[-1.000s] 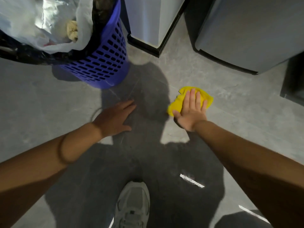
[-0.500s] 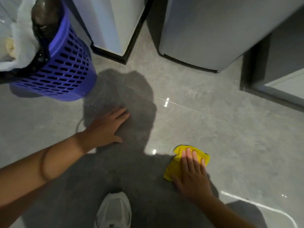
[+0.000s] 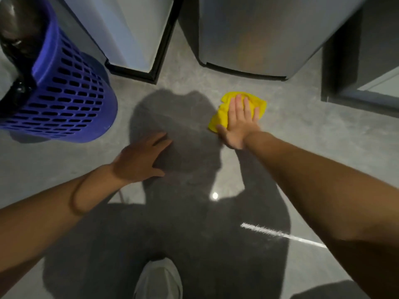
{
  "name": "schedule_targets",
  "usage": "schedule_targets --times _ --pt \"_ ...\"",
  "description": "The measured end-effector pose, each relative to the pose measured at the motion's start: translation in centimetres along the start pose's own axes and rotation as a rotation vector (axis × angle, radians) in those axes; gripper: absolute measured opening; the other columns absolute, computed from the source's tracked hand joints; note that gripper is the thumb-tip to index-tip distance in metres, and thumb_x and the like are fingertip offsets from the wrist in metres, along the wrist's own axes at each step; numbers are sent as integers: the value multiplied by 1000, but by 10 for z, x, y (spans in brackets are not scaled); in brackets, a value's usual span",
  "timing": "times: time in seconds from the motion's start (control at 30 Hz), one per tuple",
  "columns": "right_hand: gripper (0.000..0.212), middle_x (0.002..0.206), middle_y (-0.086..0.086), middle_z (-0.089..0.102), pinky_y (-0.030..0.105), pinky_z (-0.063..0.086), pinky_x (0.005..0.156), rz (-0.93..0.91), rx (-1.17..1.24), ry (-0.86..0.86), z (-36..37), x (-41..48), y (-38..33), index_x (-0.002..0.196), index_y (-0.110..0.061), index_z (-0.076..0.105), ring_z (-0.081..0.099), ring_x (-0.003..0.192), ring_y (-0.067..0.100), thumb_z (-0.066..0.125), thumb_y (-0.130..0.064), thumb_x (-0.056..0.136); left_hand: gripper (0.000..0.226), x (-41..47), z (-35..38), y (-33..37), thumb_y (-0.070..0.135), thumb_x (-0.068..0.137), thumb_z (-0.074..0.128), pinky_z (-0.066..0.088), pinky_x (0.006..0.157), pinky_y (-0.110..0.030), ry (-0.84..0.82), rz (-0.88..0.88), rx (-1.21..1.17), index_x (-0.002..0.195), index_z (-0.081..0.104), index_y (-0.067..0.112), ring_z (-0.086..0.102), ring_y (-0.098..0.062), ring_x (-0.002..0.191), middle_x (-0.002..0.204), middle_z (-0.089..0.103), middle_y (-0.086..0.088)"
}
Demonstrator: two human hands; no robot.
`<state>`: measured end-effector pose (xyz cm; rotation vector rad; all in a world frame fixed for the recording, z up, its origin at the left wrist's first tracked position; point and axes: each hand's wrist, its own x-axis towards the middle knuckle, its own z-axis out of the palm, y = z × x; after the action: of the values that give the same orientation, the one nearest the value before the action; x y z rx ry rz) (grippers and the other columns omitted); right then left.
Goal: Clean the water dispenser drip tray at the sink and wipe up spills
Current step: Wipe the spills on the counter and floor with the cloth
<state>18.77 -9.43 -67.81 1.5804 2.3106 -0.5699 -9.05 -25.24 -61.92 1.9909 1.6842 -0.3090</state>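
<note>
A crumpled yellow cloth (image 3: 222, 113) lies on the grey floor (image 3: 302, 130) in front of two appliance bases. My right hand (image 3: 239, 124) presses flat on the cloth, fingers spread over it, arm stretched forward. My left hand (image 3: 140, 160) rests flat on the bare floor to the left, fingers apart, holding nothing. My shadow covers the floor between the hands. No drip tray is in view.
A blue perforated bin (image 3: 64, 100) with a black liner stands at the left. A white appliance base (image 3: 129, 33) and a steel-grey one (image 3: 259, 35) stand ahead, a dark cabinet base (image 3: 356, 93) at the right. My grey shoe (image 3: 157, 279) is at the bottom.
My right hand has pushed the yellow cloth forward across the floor, away from me toward the appliances, after pulling it back before. My left hand stays planted.
</note>
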Motion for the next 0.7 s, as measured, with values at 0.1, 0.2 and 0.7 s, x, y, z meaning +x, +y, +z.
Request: schedule_targets --times 0.1,0.2,0.7 --pt "95 174 16 -2 64 2 124 -177 -35 38 31 -62 -18 165 -8 2 -4 159 39 43 -62 98 106 3 -3 4 54 78 84 35 120 -49 27 -11 -18 162 33 18 29 -33 154 171 23 -9" --pt "89 171 19 18 65 18 122 -159 -38 92 74 -161 -9 162 -4 24 15 157 42 44 -60 96 98 8 -3 16 45 75 90 37 118 -50 103 11 -53 156 45 14 38 -36 149 165 37 -12" --pt "100 174 14 -3 62 3 125 539 210 136 30 -134 185 165 -7 1 -2 160 34 35 -72 97 82 29 -2 68 48 86 79 36 120 -48 88 155 -19 156 46 19 34 -30 151 167 34 -6"
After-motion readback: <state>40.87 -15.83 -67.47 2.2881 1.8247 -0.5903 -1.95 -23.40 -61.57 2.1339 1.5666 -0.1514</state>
